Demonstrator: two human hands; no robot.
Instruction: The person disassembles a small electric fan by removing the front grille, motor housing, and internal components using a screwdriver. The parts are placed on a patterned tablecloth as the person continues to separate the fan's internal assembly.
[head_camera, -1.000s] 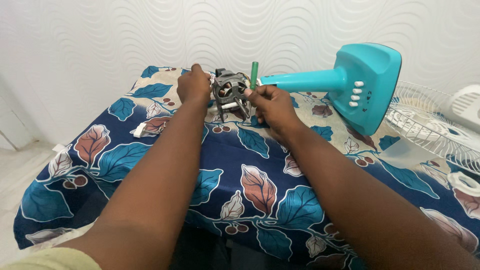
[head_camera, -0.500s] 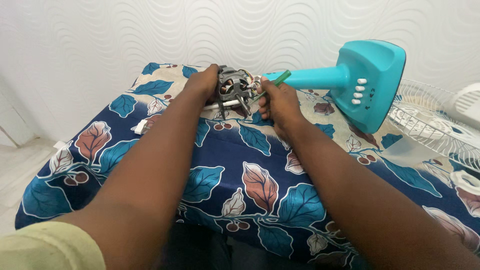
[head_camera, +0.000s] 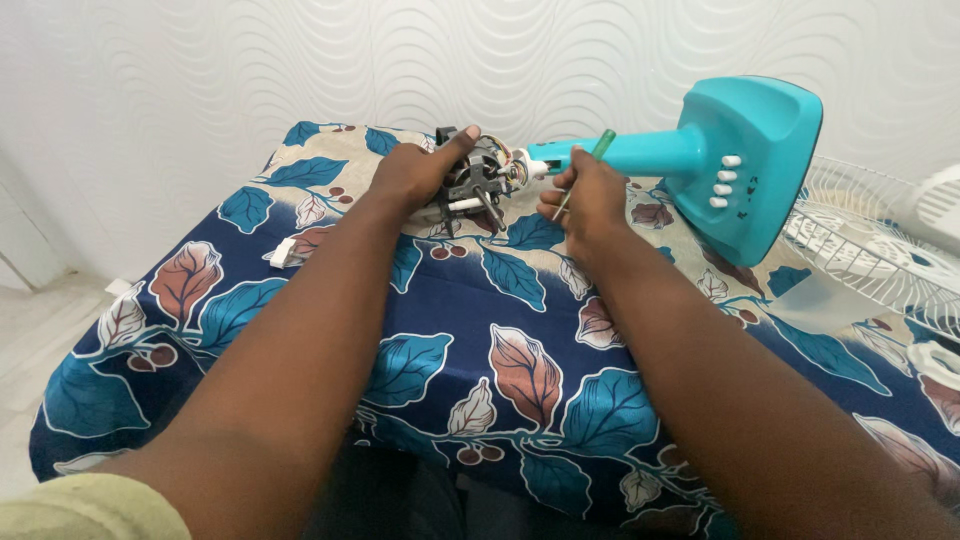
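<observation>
Both arms stretch away from the person across the bench (head_camera: 300, 320), which is draped in a dark blue cloth printed with big teal and brown leaves. At the far end of that reach the two hands meet around one thing.

The left hand (head_camera: 412, 176) is closed over the fan motor (head_camera: 478, 178), a grey metal block with copper windings showing, thumb up over its top. The motor sits near the far edge of the bench, straight ahead of the person, its thin shaft pointing back toward them and slightly down. The right hand (head_camera: 588, 196) is just beside it on the right, curled around a small screwdriver (head_camera: 588, 166); the green handle sticks up past the knuckles and the thin blade slants down to the left, toward the motor. So the left hand is on the motor itself, while the right is a little apart from it.

Beyond the right hand, the teal fan stand (head_camera: 700, 160) lies on its side, its long neck running left to right from the motor out to the broad base with white buttons. Farther right lies a white wire fan guard (head_camera: 860, 250).
</observation>
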